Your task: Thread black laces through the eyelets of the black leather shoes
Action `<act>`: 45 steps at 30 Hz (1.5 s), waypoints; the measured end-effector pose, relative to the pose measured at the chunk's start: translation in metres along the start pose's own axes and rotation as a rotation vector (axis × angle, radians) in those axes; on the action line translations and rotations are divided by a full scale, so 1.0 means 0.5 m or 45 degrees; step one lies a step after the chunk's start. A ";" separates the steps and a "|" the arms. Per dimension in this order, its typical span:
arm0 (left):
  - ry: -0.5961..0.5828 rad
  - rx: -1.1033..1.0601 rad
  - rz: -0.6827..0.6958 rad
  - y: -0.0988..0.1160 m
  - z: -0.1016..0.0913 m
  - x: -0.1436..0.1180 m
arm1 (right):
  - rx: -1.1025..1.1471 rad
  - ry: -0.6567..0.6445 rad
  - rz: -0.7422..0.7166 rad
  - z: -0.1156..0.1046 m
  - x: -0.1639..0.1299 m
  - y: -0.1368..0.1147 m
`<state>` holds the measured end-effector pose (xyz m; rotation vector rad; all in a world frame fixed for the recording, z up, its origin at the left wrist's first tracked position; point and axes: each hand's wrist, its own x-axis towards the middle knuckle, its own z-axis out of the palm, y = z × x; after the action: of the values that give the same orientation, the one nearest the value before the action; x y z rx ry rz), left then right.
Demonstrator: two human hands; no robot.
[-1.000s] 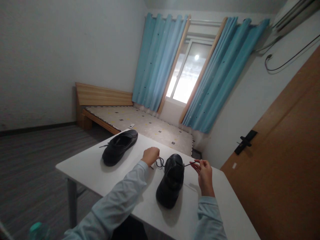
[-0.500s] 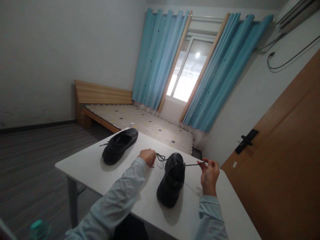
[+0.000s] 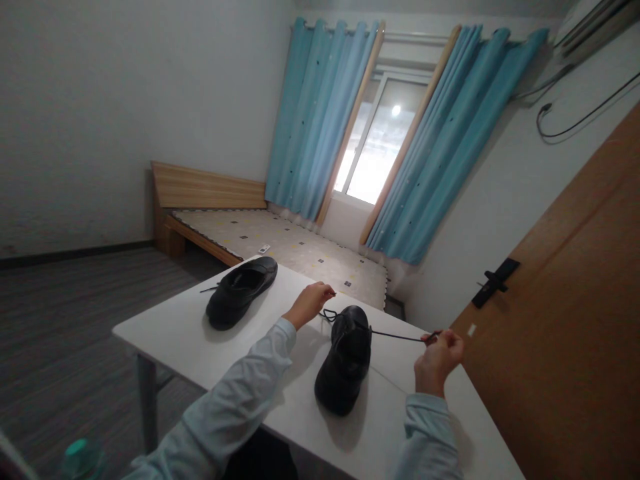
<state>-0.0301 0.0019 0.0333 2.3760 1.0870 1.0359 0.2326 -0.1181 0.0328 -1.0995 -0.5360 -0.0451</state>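
One black lace [image 3: 397, 335] is pinched in the right hand [image 3: 439, 359], stretched straight from a black shoe [image 3: 343, 373] left of that grip. The shoe's long axis is aimed between both hands, toe toward the bed [image 3: 300, 250]; whether anything is gripped by the left hand [image 3: 310, 303] cannot be told.

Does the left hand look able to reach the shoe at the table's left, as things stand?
Probably yes: nothing seems to stand between the left hand and that shoe on the table, though whether the hand's fingers hold any lace is unclear.
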 end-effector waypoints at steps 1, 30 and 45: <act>0.021 -0.088 0.058 0.009 0.003 -0.001 | 0.019 -0.007 -0.016 0.000 0.000 -0.003; -0.207 -0.788 0.120 0.067 0.065 -0.025 | -0.176 -0.969 -0.259 0.078 -0.141 -0.010; -0.277 -1.107 0.058 0.077 0.071 -0.026 | -0.125 -1.005 -0.274 0.077 -0.138 -0.015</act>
<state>0.0100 -0.0331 0.0242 1.7392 0.3703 0.9636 0.1555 -0.1043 0.0223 -1.1319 -1.3699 0.1853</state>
